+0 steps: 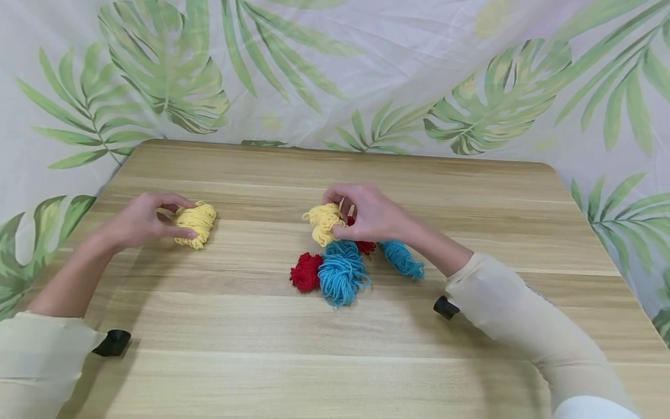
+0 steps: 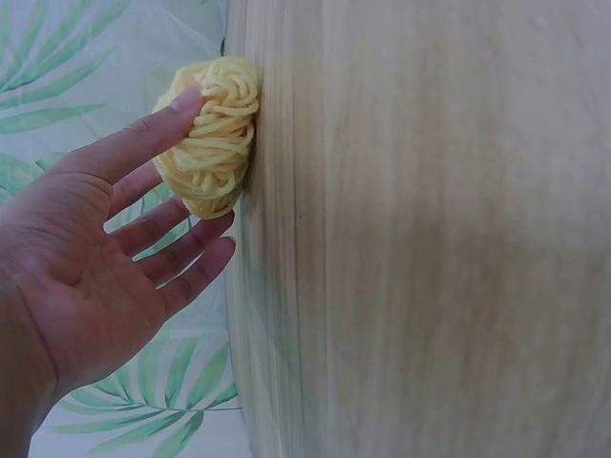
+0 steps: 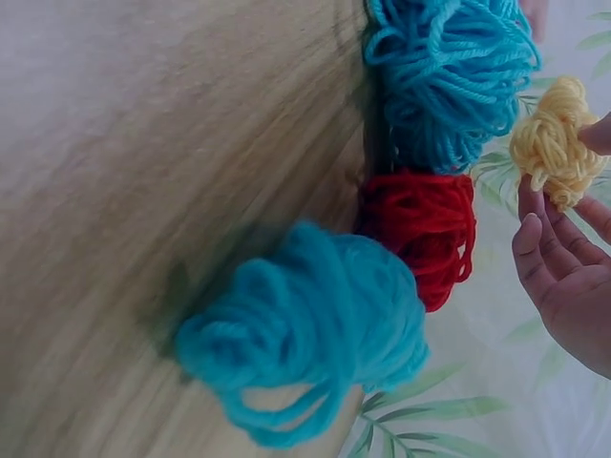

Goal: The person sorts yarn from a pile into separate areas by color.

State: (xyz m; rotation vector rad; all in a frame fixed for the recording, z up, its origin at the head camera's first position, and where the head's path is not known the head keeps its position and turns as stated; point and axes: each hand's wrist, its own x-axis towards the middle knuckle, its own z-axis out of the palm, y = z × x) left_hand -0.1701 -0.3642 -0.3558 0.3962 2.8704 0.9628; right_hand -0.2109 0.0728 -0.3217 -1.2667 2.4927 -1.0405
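Toward the left of the table, my left hand point(image 1: 138, 222) pinches a bundle of yellow yarn point(image 1: 199, 223) between thumb and fingers. In the left wrist view that yarn point(image 2: 212, 143) sits close against the tabletop, thumb on its near side. My right hand point(image 1: 369, 214) grips a second, smaller yellow yarn bundle point(image 1: 321, 221) over a cluster of yarn at mid-table. Below it lie a large blue bundle point(image 1: 342, 278), a red bundle point(image 1: 305, 272) touching its left side, and another red one point(image 1: 366, 248) partly hidden by the hand. A smaller blue bundle point(image 1: 401, 258) lies under the right wrist.
The wood-grain table point(image 1: 262, 361) has rounded far corners. Behind it hangs a white cloth point(image 1: 387, 64) with a green leaf print. A black wrist-mounted piece shows at each sleeve, the left one point(image 1: 113, 343) and the right one point(image 1: 446, 307).
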